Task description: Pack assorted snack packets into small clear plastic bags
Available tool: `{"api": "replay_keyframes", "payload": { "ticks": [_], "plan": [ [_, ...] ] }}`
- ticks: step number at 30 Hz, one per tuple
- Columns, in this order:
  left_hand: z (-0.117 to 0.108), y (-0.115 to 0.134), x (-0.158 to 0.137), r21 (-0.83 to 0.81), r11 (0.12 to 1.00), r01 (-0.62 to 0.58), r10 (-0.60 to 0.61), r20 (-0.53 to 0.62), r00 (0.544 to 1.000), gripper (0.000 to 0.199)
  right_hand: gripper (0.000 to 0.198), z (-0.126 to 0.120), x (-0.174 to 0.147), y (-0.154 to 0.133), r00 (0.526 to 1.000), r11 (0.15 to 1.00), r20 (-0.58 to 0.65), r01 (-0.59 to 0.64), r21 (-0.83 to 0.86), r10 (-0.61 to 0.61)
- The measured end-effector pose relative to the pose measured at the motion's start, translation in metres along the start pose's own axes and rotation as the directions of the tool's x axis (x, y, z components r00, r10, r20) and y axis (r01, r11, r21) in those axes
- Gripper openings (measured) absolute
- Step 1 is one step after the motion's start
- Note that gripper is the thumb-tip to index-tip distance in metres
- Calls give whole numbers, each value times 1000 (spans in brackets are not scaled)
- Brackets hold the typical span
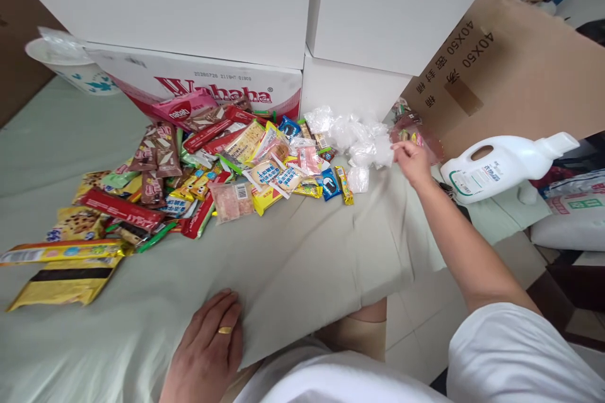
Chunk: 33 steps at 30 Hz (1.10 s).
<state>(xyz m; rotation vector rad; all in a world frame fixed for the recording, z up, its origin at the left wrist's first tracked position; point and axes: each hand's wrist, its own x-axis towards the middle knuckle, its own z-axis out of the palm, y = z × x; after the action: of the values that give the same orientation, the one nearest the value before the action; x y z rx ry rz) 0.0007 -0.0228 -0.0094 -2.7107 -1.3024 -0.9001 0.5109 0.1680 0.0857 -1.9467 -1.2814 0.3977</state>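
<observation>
My right hand [410, 160] reaches to the far right side of the heap, thumb and fingers pinched at the edge of a clear plastic packet [382, 152]. That packet belongs to a cluster of crumpled, see-through packets [347, 132], and one more clear packet [358, 180] lies just in front of it. My left hand [208, 343], with a gold ring on one finger, rests on the pale green sheet [302, 277] at the near edge, holding nothing. Left of the clear packets spreads a pile of wrapped snacks [203, 157], among them biscuit packs [243, 143] and red-wrapped bars [120, 209].
Behind the snacks stand a Wahaha carton [227, 85] and white boxes [189, 0]. A white jug-shaped bottle [505, 167] lies on its side at the right, before a brown cardboard box [515, 69]. A paper tub [89, 75] sits at the back left.
</observation>
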Motion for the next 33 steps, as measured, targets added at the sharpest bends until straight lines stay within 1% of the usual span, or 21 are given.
{"api": "replay_keyframes", "payload": {
  "ticks": [1, 3, 4, 5, 6, 8, 10, 12, 13, 14, 15, 17, 19, 21, 22, 23, 24, 26, 28, 30, 33],
  "plan": [
    [0, 0, 0, -5, 1000, 8, -8, -1, 1000, 16, 25, 11, -15, -3, 993, 995, 59, 100, -24, -99],
    [-1, 0, 0, -33, 999, 26, -26, -3, 1000, 16, 33, 33, -38, -6, 944, 946, 167, 306, -109, -286],
    [-2, 0, -1, -65, 997, 34, -35, -4, 999, 16, 38, 42, -47, -6, 922, 925, 215, 355, -138, -322],
    [-3, -1, 0, -112, 993, 46, -47, -4, 999, 17, 38, 50, -53, -6, 912, 914, 243, 374, -160, -330],
    [-6, -1, 0, -170, 983, 64, -66, -3, 998, 18, 34, 56, -57, -5, 911, 911, 254, 374, -175, -326],
    [-10, 0, 3, -293, 948, 125, -134, -11, 991, 20, 20, 60, -64, -3, 924, 917, 220, 355, -183, -314],
    [-14, 3, 11, -393, 892, 222, -247, -14, 969, 19, 17, 58, -74, -2, 943, 939, 118, 325, -114, -312],
    [-13, 9, 27, -488, 811, 322, -359, 20, 933, 18, 18, 52, -88, -4, 966, 963, -19, 260, 67, -260],
    [-11, 14, 38, -544, 753, 369, -402, 64, 914, 17, 19, 49, -98, -7, 976, 957, -82, 216, 195, -204],
    [-8, 18, 51, -610, 677, 412, -427, 131, 895, 17, 22, 47, -109, -10, 983, 930, -118, 171, 325, -140],
    [-3, 23, 66, -674, 581, 456, -443, 208, 872, 19, 24, 46, -120, -15, 989, 890, -122, 129, 438, -84],
    [11, 32, 97, -777, 313, 547, -424, 401, 812, 25, 26, 49, -144, -24, 998, 796, -63, 54, 603, -20],
    [28, 39, 126, -802, 39, 596, -354, 547, 758, 40, 26, 57, -167, -34, 999, 722, 43, -27, 692, -5],
    [45, 42, 145, -756, -211, 620, -270, 655, 706, 59, 24, 67, -185, -41, 990, 685, 138, -91, 722, -14],
    [52, 42, 151, -710, -320, 627, -208, 699, 685, 66, 23, 72, -193, -44, 984, 687, 173, -106, 719, -29],
    [59, 41, 154, -668, -393, 632, -150, 725, 673, 69, 24, 77, -200, -47, 979, 703, 199, -106, 704, -51],
    [64, 40, 155, -637, -434, 637, -101, 737, 669, 67, 26, 81, -206, -48, 974, 729, 211, -88, 679, -79],
    [69, 36, 152, -632, -446, 634, -60, 728, 683, 58, 30, 84, -215, -50, 967, 802, 205, -2, 598, -150],
    [71, 33, 146, -660, -448, 603, -91, 705, 704, 51, 21, 84, -224, -51, 964, 859, 151, 116, 499, -218],
    [71, 29, 142, -675, -494, 547, -150, 686, 712, 48, 9, 80, -232, -50, 961, 886, 82, 209, 414, -265],
    [73, 25, 142, -679, -565, 468, -210, 668, 714, 47, 13, 72, -245, -47, 956, 897, 9, 272, 347, -293]
  ]
}}
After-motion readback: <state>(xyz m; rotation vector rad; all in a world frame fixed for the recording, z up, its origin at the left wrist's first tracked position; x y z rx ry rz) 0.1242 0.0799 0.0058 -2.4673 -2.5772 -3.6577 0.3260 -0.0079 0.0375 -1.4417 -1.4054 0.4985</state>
